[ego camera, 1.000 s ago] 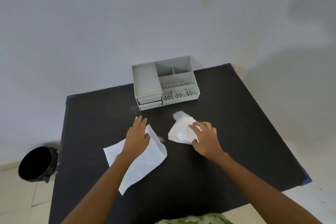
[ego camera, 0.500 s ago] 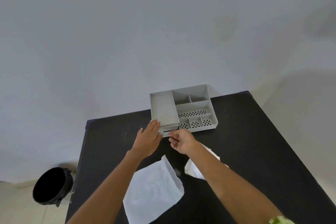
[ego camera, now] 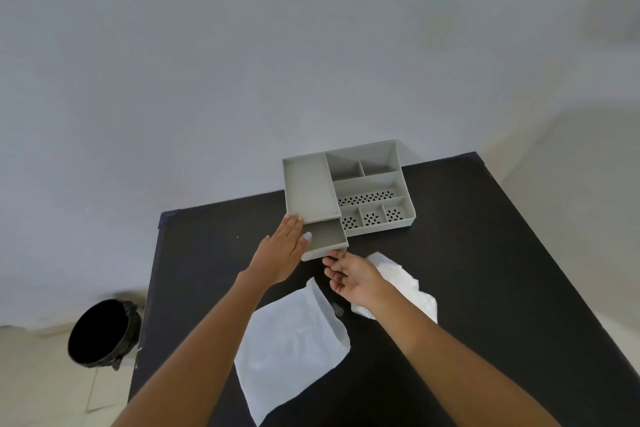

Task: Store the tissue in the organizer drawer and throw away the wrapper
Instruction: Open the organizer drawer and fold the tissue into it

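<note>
A grey organizer (ego camera: pixel 377 184) stands at the far side of the black table (ego camera: pixel 485 270). Its drawer (ego camera: pixel 327 239) is pulled partly out toward me and looks empty. My right hand (ego camera: pixel 348 276) pinches the drawer's front edge with its fingertips. My left hand (ego camera: pixel 285 250) lies flat with fingers together against the organizer's left front corner. The crumpled white tissue (ego camera: pixel 405 291) lies on the table behind my right wrist. A flat white wrapper (ego camera: pixel 291 347) lies on the table between my forearms.
A black bin (ego camera: pixel 102 333) stands on the floor to the left of the table. A pale wall rises behind the organizer. The organizer's top has several open compartments, some with perforated bottoms.
Both hands left the wrapper and tissue and reached the organizer. The drawer, shut half a second ago, now stands partly out. My view shifted forward.
</note>
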